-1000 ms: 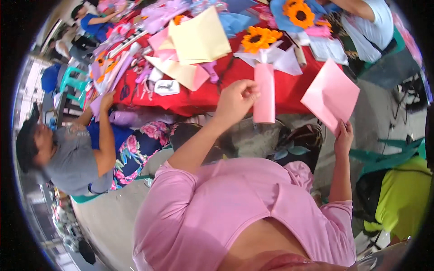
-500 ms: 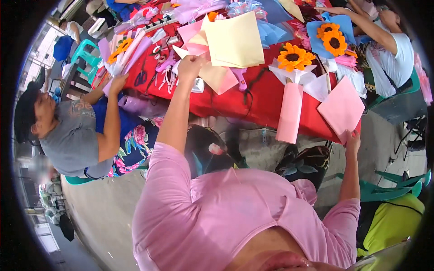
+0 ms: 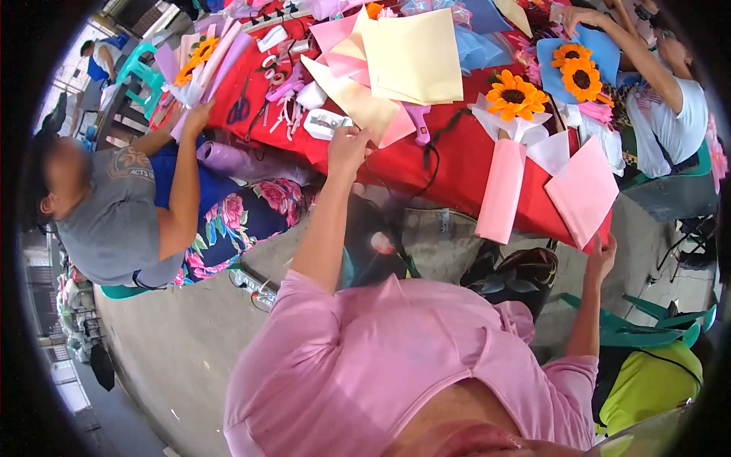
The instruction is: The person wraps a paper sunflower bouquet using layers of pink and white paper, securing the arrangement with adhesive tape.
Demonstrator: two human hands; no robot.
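My right hand [image 3: 601, 259] pinches the lower corner of a folded pink paper sheet [image 3: 582, 190] at the table's right front corner. My left hand [image 3: 349, 156] is at the front edge, closed at the fingertips beside a white tape dispenser [image 3: 326, 124]; what it grips, if anything, is too small to make out. Just past its fingers lies a cream and pink paper [image 3: 358, 103], partly under a stack of cream sheets [image 3: 415, 57]. Between my hands, a rolled pink wrapper [image 3: 501, 190] stands below an orange felt sunflower [image 3: 515, 96] with white paper around it.
The red-covered table [image 3: 426, 171] also holds scissors [image 3: 238, 111], a purple glue gun [image 3: 419, 122] and a blue-wrapped sunflower bunch [image 3: 579, 70]. A person in grey [image 3: 114, 206] sits at left holding a wrapped bouquet; another in white [image 3: 662, 114] sits at far right. Green chairs [image 3: 632, 324] stand behind.
My left hand has moved down and right, from the paper's left edge to the table's front edge, uncovering the tape dispenser. My right hand stays at the pink sheet's corner. The view has shifted slightly.
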